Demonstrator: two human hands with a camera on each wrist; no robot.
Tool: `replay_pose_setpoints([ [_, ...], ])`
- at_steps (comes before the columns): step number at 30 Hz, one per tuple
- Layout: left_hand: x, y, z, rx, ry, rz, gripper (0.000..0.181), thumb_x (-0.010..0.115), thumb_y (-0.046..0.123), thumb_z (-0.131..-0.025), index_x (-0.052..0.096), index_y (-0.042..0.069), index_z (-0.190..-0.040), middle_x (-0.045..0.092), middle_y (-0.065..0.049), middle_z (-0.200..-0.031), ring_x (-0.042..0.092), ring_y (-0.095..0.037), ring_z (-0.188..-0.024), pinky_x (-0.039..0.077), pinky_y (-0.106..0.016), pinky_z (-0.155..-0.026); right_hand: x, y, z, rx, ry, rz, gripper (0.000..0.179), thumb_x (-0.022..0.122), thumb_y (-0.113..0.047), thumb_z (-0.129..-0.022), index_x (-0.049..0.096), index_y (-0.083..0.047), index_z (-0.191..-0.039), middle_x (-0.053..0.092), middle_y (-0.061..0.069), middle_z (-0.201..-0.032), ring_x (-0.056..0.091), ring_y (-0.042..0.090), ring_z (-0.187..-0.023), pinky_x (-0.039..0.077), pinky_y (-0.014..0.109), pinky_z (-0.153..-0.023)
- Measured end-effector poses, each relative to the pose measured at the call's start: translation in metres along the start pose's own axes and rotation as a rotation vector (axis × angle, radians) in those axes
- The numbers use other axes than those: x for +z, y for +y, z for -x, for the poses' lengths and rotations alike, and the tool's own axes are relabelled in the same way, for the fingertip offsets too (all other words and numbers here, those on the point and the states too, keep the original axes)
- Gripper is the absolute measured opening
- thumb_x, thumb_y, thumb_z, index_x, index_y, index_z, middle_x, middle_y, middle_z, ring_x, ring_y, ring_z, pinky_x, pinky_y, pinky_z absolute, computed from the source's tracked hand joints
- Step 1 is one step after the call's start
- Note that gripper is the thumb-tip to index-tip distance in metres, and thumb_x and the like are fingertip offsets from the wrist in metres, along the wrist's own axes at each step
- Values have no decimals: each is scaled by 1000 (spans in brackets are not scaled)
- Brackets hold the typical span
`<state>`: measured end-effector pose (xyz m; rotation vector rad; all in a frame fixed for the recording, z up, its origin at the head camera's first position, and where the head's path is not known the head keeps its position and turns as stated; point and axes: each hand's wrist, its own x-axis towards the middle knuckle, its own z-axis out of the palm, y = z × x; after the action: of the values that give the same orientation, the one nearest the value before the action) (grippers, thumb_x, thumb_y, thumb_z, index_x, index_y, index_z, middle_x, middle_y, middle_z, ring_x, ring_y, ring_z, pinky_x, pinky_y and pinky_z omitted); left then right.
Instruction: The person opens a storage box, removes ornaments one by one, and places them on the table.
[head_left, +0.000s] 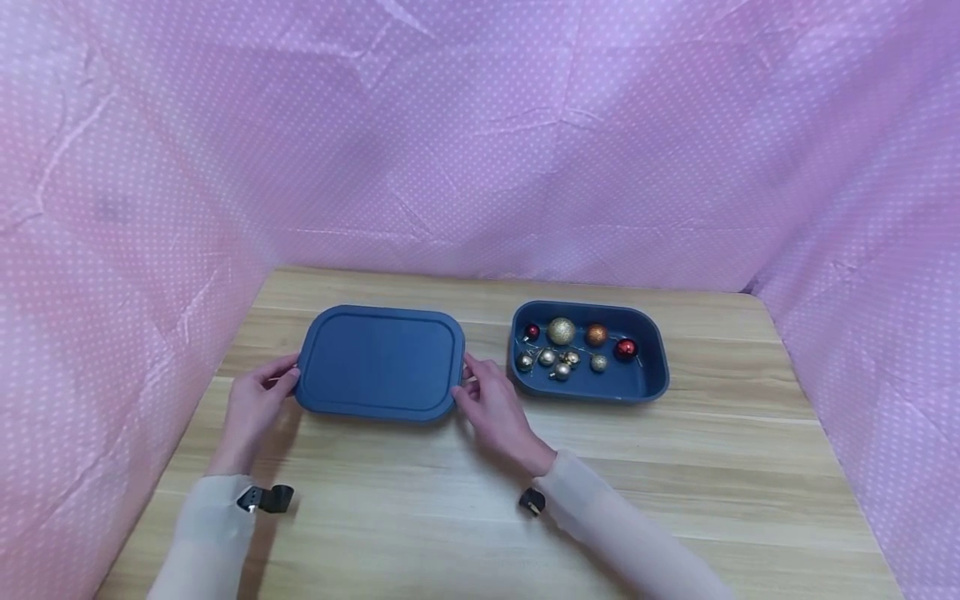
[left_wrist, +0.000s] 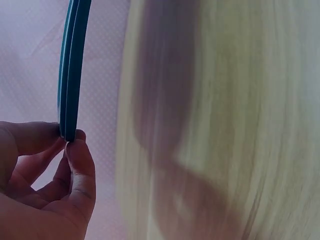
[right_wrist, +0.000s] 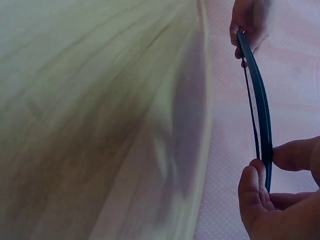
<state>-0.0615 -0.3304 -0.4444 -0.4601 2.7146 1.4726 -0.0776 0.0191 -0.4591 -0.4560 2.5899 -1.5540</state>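
A dark blue rounded rectangular lid [head_left: 381, 362] is held between both hands, its flat face up in the head view. My left hand [head_left: 251, 408] pinches the lid's left end between thumb and fingers. At the opposite end my right hand [head_left: 495, 408] pinches the edge. Seen edge-on in the left wrist view, the lid [left_wrist: 74, 75] is thin and clear of the wooden surface, with its shadow below. The right wrist view shows the lid [right_wrist: 260, 110] slightly bowed between the two hands.
Right of the lid stands a matching blue box [head_left: 600, 392] without a cover. Several bauble ornaments lie inside, among them a large gold glitter ball [head_left: 561, 331], an orange one [head_left: 596, 335] and a red one [head_left: 626, 349]. Pink dotted cloth [head_left: 525, 167] surrounds the wooden table [head_left: 712, 483].
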Motion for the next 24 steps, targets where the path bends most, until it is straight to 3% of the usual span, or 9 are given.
replay_pose_setpoints([
  [6, 1, -7, -8, 3, -41, -46, 47, 51, 24, -110, 54, -2, -148, 59, -27, -142, 60, 6, -93, 50, -10, -76, 3, 6, -9, 7, -29, 81, 58, 65, -12, -99, 47, 7, -151, 63, 10, -113, 65, 20, -102, 53, 35, -91],
  [12, 3, -10, -17, 31, -52, -149, 44, 51, 20, -109, 56, -6, -145, 60, -30, -139, 64, -35, -115, 47, -8, -73, 6, 11, -20, 38, -73, 165, 54, 65, -13, -99, 51, 7, -148, 65, 9, -109, 59, 21, -101, 51, 36, -88],
  [16, 4, -14, -23, 45, -70, -213, 42, 52, 17, -108, 57, -8, -142, 61, -32, -135, 62, -44, -119, 50, -22, -82, 9, 16, -29, 44, -104, 210, 28, 65, -12, -98, 67, 1, -124, 62, 4, -94, 56, 20, -94, 48, 35, -81],
  [19, 5, -17, -27, 49, -99, -240, 42, 53, 15, -108, 57, -9, -141, 62, -33, -132, 63, -45, -118, 52, -39, -89, 11, 19, -35, 54, -126, 232, 7, 66, -10, -98, 66, -6, -103, 59, 2, -86, 54, 20, -88, 46, 34, -76],
  [24, 6, -19, -31, 32, -164, -259, 44, 54, 12, -107, 53, -12, -143, 62, -33, -128, 62, -46, -117, 55, -50, -92, 13, 21, -42, 65, -141, 267, 3, 67, -8, -96, 64, -8, -94, 57, 0, -80, 54, 19, -80, 44, 32, -69],
])
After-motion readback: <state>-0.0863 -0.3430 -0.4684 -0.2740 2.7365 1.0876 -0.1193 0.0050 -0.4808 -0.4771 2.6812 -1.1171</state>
